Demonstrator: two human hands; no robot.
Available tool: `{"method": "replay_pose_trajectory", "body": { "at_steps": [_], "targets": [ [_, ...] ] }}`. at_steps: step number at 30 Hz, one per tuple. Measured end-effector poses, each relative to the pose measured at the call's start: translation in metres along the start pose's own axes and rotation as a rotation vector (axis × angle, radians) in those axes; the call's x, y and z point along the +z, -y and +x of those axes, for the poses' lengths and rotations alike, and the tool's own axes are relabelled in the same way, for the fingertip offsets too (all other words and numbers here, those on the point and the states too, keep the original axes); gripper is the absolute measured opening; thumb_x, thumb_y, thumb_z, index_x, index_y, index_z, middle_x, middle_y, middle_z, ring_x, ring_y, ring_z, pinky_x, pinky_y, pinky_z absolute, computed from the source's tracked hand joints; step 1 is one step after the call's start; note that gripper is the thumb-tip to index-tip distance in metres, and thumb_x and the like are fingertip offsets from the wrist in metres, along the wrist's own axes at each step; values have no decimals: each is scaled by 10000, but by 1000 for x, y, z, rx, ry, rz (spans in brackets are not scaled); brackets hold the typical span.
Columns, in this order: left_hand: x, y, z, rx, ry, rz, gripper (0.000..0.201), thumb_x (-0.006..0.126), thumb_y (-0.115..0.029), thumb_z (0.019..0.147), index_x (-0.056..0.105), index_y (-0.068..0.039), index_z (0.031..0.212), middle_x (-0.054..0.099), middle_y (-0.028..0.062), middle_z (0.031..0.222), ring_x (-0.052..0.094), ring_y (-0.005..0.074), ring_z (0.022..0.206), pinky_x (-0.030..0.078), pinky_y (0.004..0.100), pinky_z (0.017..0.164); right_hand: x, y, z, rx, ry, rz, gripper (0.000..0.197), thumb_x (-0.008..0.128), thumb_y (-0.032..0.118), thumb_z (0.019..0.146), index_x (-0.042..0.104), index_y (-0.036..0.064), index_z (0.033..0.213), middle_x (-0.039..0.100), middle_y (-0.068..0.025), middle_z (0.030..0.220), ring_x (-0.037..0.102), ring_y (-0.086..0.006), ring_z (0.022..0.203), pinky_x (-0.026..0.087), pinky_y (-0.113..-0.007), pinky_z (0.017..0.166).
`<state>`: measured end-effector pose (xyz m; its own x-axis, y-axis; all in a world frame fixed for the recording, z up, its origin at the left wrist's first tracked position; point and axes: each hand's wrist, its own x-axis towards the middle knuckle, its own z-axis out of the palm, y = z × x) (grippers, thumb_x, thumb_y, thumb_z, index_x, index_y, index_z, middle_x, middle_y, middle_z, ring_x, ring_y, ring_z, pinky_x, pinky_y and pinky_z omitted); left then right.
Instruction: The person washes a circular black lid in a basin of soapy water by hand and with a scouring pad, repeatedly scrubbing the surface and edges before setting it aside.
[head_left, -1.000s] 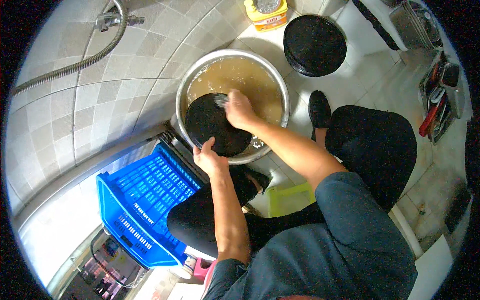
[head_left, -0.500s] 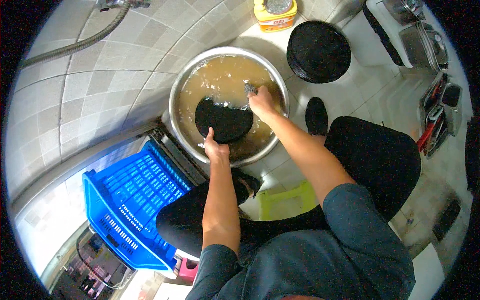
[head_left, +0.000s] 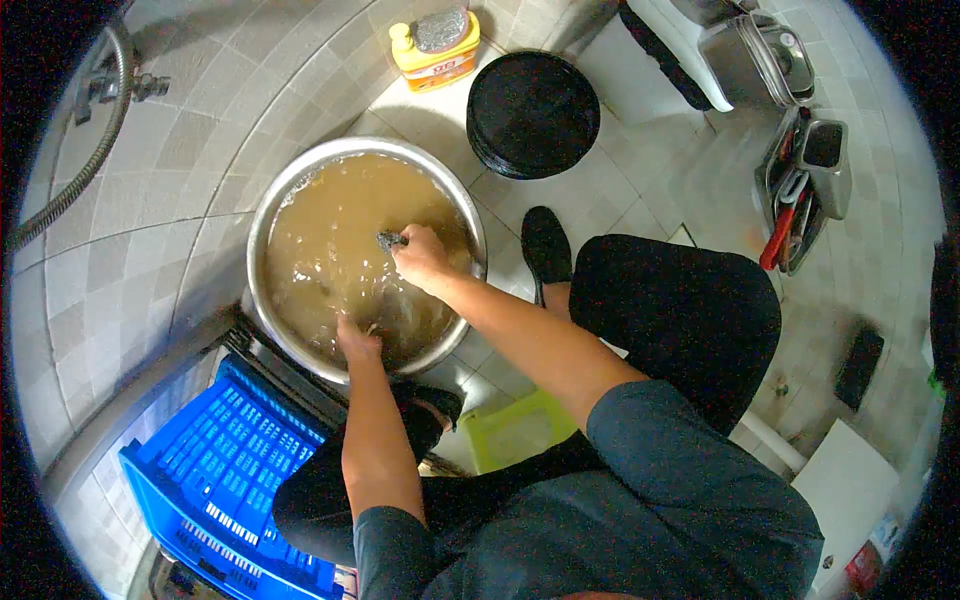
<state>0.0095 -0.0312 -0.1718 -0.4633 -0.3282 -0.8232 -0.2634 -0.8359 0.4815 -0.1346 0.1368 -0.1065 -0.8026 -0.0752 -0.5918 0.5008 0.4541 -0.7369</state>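
Note:
A wide metal basin (head_left: 262,300) holds murky brown water (head_left: 350,200). My right hand (head_left: 422,256) is closed round a grey steel wool scourer (head_left: 391,240), just above the water on the basin's right side. My left hand (head_left: 358,340) dips into the water near the basin's near edge. Its fingers are under the surface, so what they grip is hidden. The round black plate seen earlier cannot be made out under the cloudy water.
A stack of round black plates (head_left: 533,115) stands on the floor beyond the basin, beside a yellow jug (head_left: 437,62). A blue plastic crate (head_left: 235,450) is at left, a green stool (head_left: 520,432) below me. Metal containers (head_left: 765,60) and red-handled utensils (head_left: 782,235) are at right.
The black plate has gone down out of sight into the water, and my left hand has sunk with it. My right hand still holds the scourer. The view has shifted to the right.

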Motion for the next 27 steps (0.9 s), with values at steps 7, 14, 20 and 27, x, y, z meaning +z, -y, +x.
{"method": "replay_pose_trajectory", "body": {
  "at_steps": [7,14,20,27],
  "targets": [
    [-36,-15,-12,-116,-91,56,375,599,-286,967,604,-37,1246,638,116,1213,606,331,1084,501,524,939,15,-1,-10,-5,-49,23,209,655,158,816,676,-24,915,692,-215,816,686,-338,766,510,-430,676],
    [69,-32,-107,7,-218,156,450,690,-139,884,574,5,1295,618,140,1258,606,343,1111,513,521,935,2,-39,-5,113,-238,27,244,614,203,805,671,-30,760,677,-215,737,677,-368,728,489,-449,648],
    [108,-106,-185,788,-186,787,335,763,-56,706,677,88,996,714,169,931,668,277,799,522,375,727,4,-5,-82,155,-138,108,249,598,174,807,671,-62,841,688,-251,867,671,-408,850,494,-461,743],
    [144,-175,-280,1085,-169,1469,330,760,-245,710,712,32,883,683,260,806,694,391,788,524,434,743,-13,6,-147,98,-57,253,252,614,135,799,677,-70,931,694,-249,941,672,-372,903,488,-436,779]
  ]
}}
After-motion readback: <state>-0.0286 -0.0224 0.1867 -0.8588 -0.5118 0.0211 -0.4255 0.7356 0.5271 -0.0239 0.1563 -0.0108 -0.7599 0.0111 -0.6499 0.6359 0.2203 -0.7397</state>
